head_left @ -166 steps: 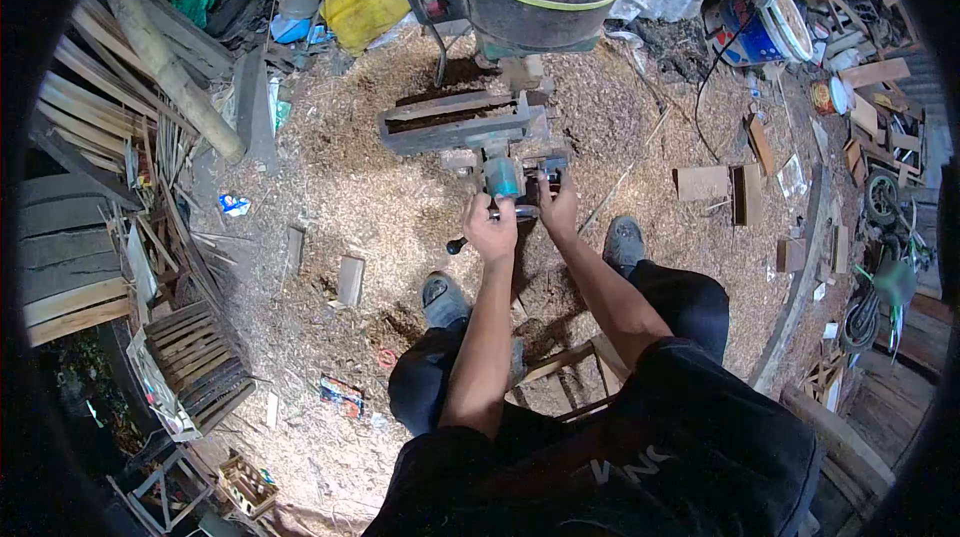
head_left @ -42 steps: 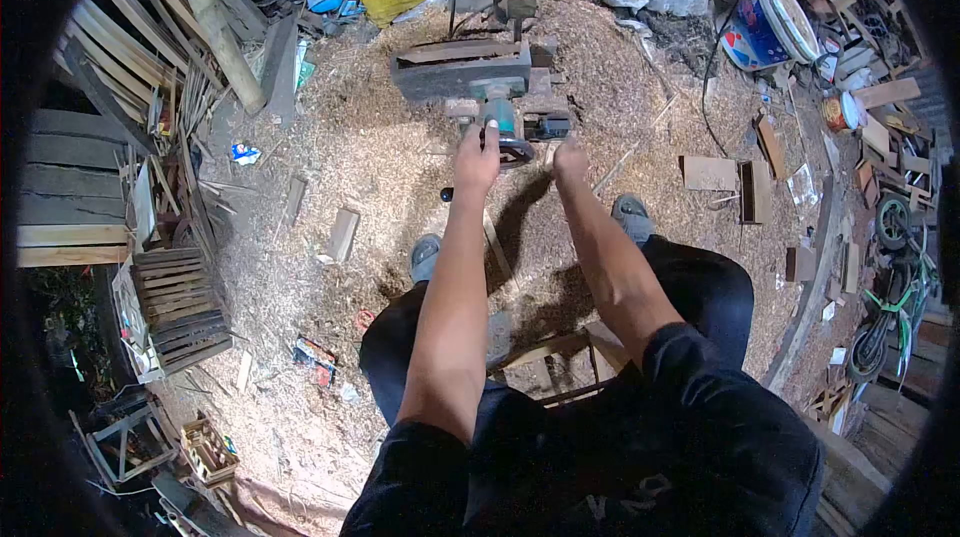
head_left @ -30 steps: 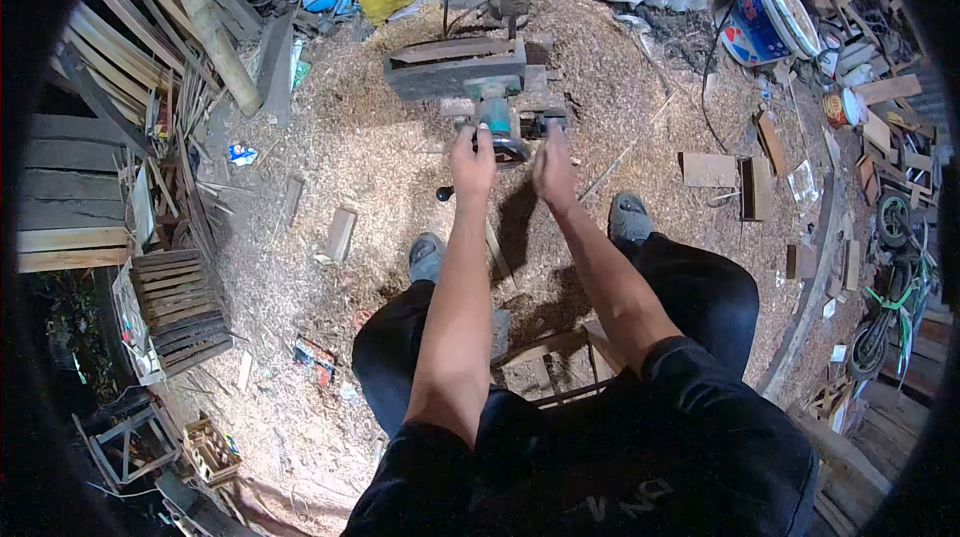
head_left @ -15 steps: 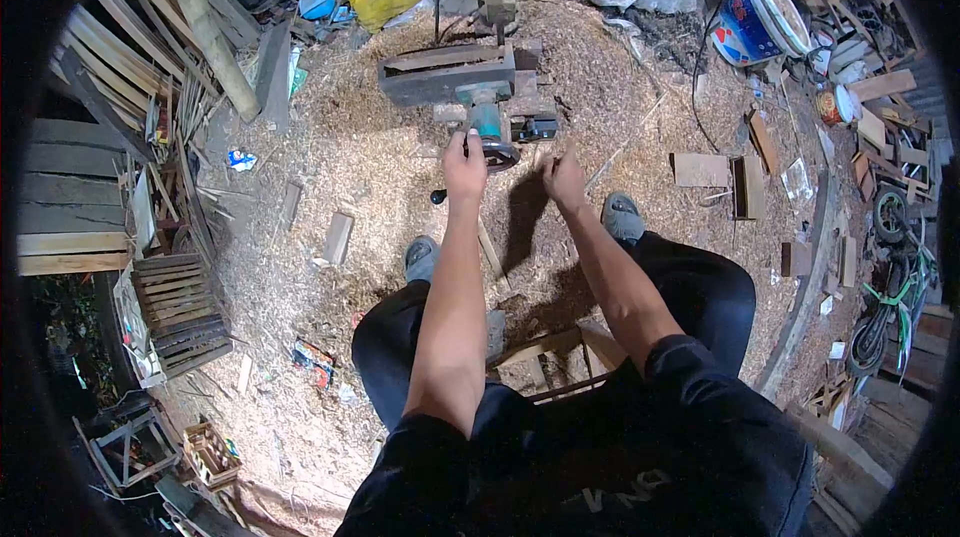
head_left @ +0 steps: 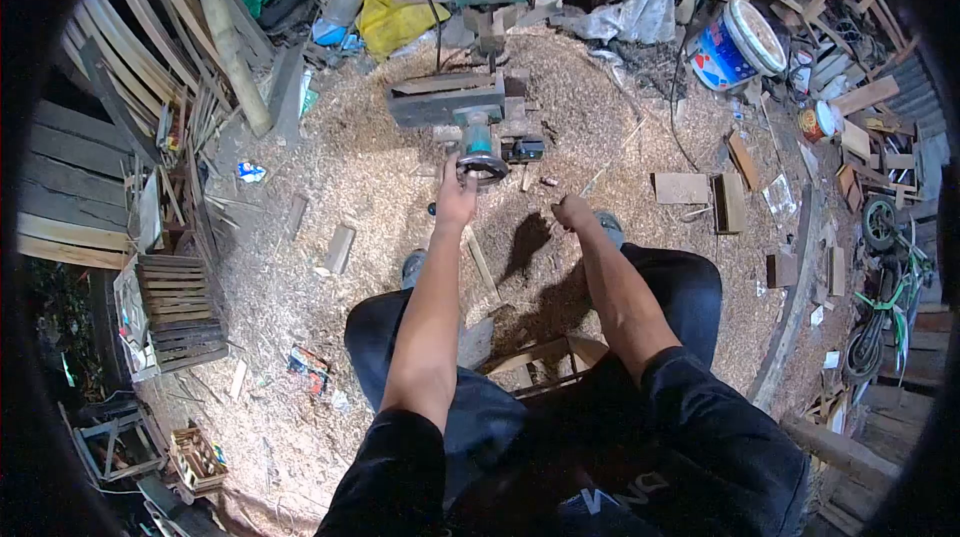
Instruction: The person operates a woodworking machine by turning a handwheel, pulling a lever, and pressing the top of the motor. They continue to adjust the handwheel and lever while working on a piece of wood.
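A dark round handwheel (head_left: 484, 170) sits at the near end of a teal machine part (head_left: 478, 137). My left hand (head_left: 457, 199) is at the wheel's left side, its fingers curled on the rim. Behind it, a grey wooden block (head_left: 448, 105) with a long hollow along its top lies across the machine. To the right of the wheel and apart from it, my right hand (head_left: 573, 213) is closed; whatever it may hold is hidden. A small pale piece (head_left: 549, 181) lies just beyond that hand. Right of the teal part is a small black box-shaped part (head_left: 524, 149).
Wood shavings (head_left: 370, 177) cover the floor around my feet. Boards and a pole (head_left: 232, 47) lean at the left. A paint bucket (head_left: 738, 45) stands at the back right, near a hanging cable (head_left: 676, 117). A small motorbike (head_left: 880, 287) is at the far right.
The view has tilted up, showing more of the machine at the back. My right hand has drawn back and right, away from the handwheel. My left hand has shifted to the wheel's left side.
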